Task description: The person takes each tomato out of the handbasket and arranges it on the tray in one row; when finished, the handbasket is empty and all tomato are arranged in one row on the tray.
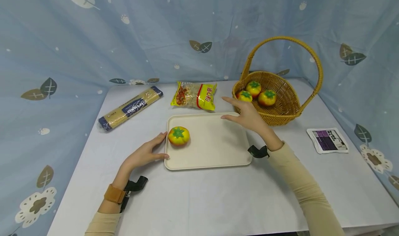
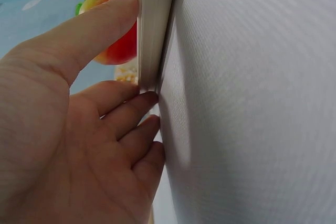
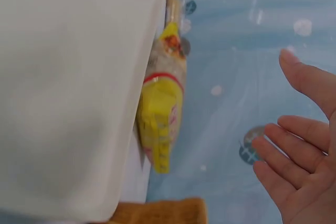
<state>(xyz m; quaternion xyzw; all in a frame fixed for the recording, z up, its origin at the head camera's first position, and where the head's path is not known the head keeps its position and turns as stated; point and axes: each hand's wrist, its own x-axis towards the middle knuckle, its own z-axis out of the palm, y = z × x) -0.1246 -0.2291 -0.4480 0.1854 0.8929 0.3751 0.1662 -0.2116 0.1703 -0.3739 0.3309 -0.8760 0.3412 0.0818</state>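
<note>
My left hand (image 1: 144,155) touches the left edge of a cream rectangular tray (image 1: 215,142), thumb and fingers spread along it. In the left wrist view its thumb (image 2: 105,22) rests against the rim, and the fingertips meet the tray's side close to the tabletop. A round yellow-red fruit with a green leafy top (image 1: 178,136) sits on the tray near that hand. My right hand (image 1: 250,116) hovers over the tray's far right corner with thumb and fingers apart, holding nothing. It overlaps the front left of a wicker basket (image 1: 288,108) in the head view.
Inside the tall-handled basket lie three similar fruits (image 1: 267,97). Behind the tray is a yellow food bag (image 1: 194,96), and a pack of dry noodles (image 1: 131,108) lies at the back left. A white and purple packet (image 1: 328,140) lies at the right.
</note>
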